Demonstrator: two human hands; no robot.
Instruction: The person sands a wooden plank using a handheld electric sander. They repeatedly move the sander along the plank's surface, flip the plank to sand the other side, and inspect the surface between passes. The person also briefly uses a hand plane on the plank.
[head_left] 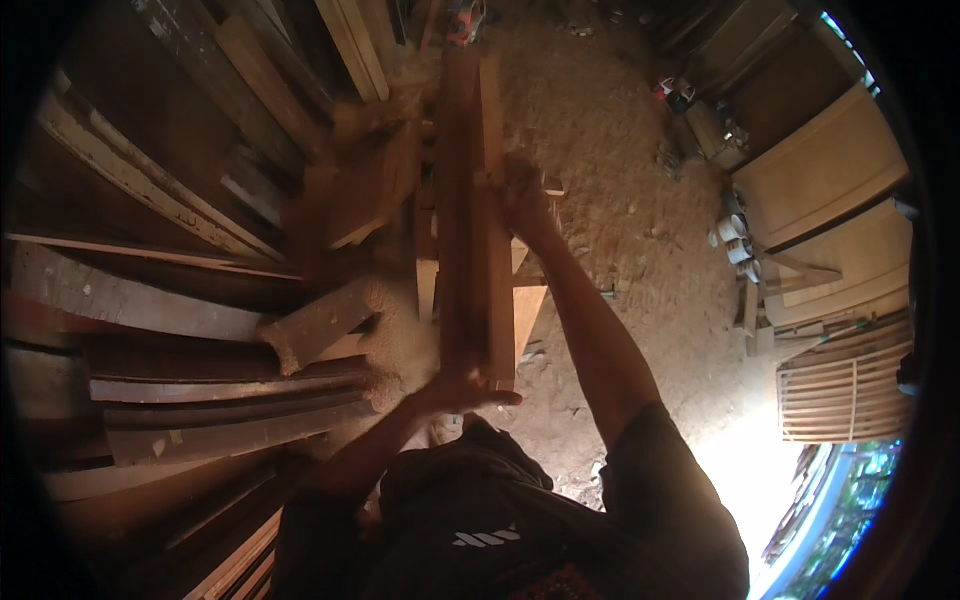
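Observation:
Two long reddish-brown wooden planks point(470, 220) lie side by side, running away from me over a low wooden stand point(527, 300). My left hand point(462, 388) cups the near end of the planks from below, fingers spread along the end. My right hand point(522, 195) presses on the right edge of the planks about halfway along, arm stretched out. Both hands touch the wood.
Stacks of dark boards and offcuts point(200, 330) fill the left side, with more planks leaning at the top left point(290, 70). Sawdust covers the ground point(620, 150). Pale wooden door panels point(820, 170) and a slatted shutter point(850, 385) stand at the right, with small tools point(735, 240) near them.

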